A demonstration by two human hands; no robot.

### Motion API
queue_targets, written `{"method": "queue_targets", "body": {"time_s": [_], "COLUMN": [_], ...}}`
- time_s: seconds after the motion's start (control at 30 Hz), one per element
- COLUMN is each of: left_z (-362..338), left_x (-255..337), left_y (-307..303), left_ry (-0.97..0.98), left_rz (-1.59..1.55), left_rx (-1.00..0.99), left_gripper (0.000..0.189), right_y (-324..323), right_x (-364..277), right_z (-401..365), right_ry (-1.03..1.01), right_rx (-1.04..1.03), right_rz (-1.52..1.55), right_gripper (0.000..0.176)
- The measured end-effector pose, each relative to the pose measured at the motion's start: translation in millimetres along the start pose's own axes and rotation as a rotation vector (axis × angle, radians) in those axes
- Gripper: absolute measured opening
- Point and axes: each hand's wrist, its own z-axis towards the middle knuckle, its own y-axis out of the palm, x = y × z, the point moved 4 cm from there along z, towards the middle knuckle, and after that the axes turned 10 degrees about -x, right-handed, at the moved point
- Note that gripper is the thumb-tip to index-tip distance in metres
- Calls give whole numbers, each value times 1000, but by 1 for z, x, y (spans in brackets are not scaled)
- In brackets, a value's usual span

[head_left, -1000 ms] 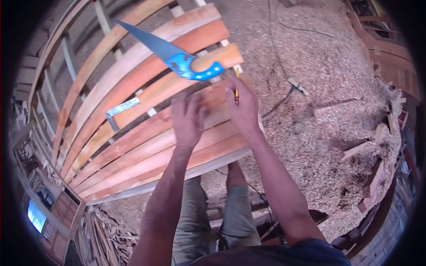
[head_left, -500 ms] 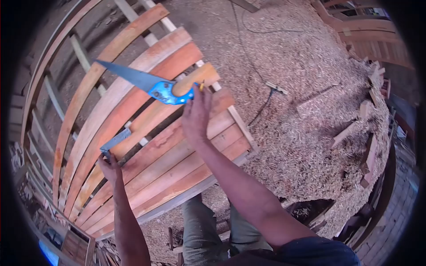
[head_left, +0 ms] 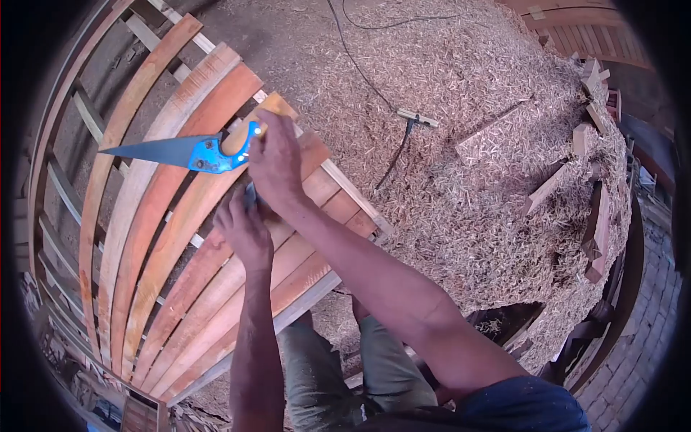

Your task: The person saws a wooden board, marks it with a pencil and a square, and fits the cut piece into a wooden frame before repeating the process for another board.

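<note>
My right hand point(head_left: 277, 158) is closed on the blue handle of a handsaw point(head_left: 209, 155). Its tapered grey blade points left, above the curved wooden slats point(head_left: 180, 194). A small yellow, pencil-like piece showed by these fingers a moment earlier; now it is mostly hidden. Just below, my left hand point(head_left: 246, 229) has its fingers curled round a small metal square point(head_left: 250, 194), of which only a bit shows between the two hands. Both hands are over the right-hand ends of the slats, where a pale crosspiece point(head_left: 353, 191) runs beneath them.
Wood shavings point(head_left: 461, 237) cover the ground to the right. A dark cable point(head_left: 392, 162) meets a pale connector block point(head_left: 417, 118) there. Wood offcuts point(head_left: 547, 189) lie farther right. The slatted frame's curved outer rail point(head_left: 54, 122) rises at the left.
My left hand has moved right and up along the slats with the square, close to my right hand. The saw has shifted left and its blade now lies more level in view.
</note>
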Motion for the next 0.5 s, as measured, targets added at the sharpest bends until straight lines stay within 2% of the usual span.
{"method": "queue_targets", "body": {"time_s": [0.07,0.17,0.27,0.37,0.43,0.5], "left_z": [10,21,38,40,38,36], "left_x": [10,22,34,40,40,41], "left_y": [24,40,38,38,42,44], "left_ry": [-16,12,5,-33,-88,-60], "left_rz": [-97,-159,3,-8,-46,-77], "left_rx": [7,55,-24,49,65,112], "left_gripper": [45,48,49,47,46,46], "right_y": [3,6,-29,-88,-126,-145], "right_x": [-12,-11,20,47,58,75], "right_z": [8,26,28,-5,-24,-42], "right_ry": [-158,-60,149,228,255,383], "right_rx": [-57,25,45,94,-121,-202], "right_rz": [25,26,514,438,56,-5], "right_gripper": [42,41,39,29,21,18]}}
